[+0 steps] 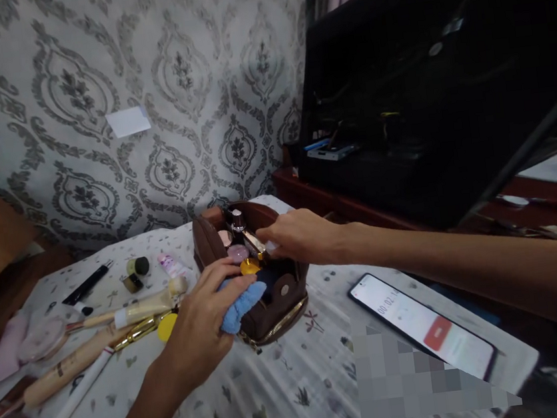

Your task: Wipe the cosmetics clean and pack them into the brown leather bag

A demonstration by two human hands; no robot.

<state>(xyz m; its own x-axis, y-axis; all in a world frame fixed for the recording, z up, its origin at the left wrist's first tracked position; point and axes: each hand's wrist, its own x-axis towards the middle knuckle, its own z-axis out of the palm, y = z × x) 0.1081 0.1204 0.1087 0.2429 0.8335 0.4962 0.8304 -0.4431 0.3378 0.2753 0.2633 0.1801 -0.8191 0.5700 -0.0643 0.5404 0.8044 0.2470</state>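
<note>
A brown zip-up makeup bag (271, 320) stands open on the patterned cloth, with several cosmetics inside. Among them are a bottle with a shiny silver cap (237, 220), a pinkish round item (237, 252) and a yellow-lidded item (249, 266). My left hand (208, 318) is closed around a crumpled blue cloth (242, 306) at the bag's left front edge, its fingertips over the opening. From the right, my right hand (294, 237) reaches into the bag. Its fingers are closed at a slim pale item (255, 244), whose kind I cannot make out.
Loose cosmetics lie left of the bag: a cream tube (144, 310), a beige bottle (70, 367), a white pen-like stick (81, 392), a yellow round item (168, 327) and small jars (137, 266). A phone (423, 327) showing a timer lies at right. Behind it stands a large black screen (427, 98).
</note>
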